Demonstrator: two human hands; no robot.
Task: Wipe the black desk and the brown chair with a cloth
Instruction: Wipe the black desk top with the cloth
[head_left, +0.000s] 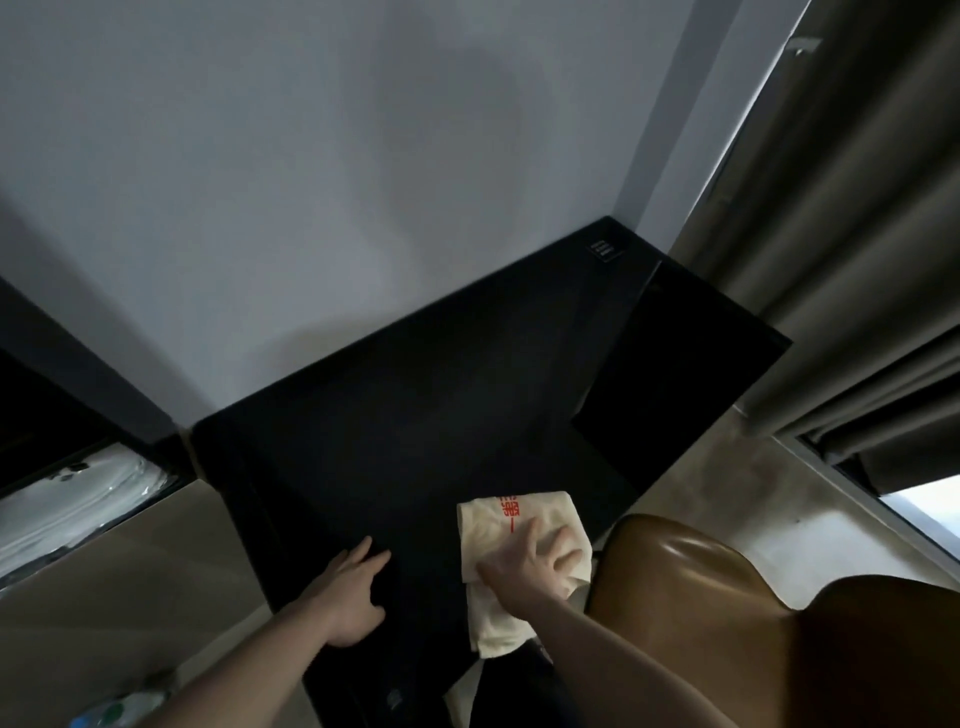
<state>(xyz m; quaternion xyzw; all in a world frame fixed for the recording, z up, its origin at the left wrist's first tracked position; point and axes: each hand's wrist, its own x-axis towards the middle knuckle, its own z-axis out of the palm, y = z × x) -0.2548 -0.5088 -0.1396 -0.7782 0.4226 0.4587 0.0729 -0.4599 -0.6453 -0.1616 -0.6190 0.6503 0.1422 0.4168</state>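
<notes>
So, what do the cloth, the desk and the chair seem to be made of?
Cloth: soft cream fabric, probably cotton; it creases and hangs over the edge, with red print. Desk: matte black board, perhaps laminate; almost no glare. Chair: smooth brown leather or imitation; glossy highlights show.

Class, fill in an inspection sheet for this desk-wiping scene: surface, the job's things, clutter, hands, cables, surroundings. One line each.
Surface: black desk against a grey wall; a small socket panel sits in its far right corner.
Job's things: white cloth with red print lies on the desk's near edge, partly hanging over it; brown chair stands right of the cloth.
Clutter: nothing seen on the desk.
Hands: left hand rests flat on the desk, fingers straight; right hand presses the cloth with spread fingers.
Cables: nothing seen.
Surroundings: dark curtain on the right, window below it, pale floor; a plastic bottle at bottom left.
</notes>
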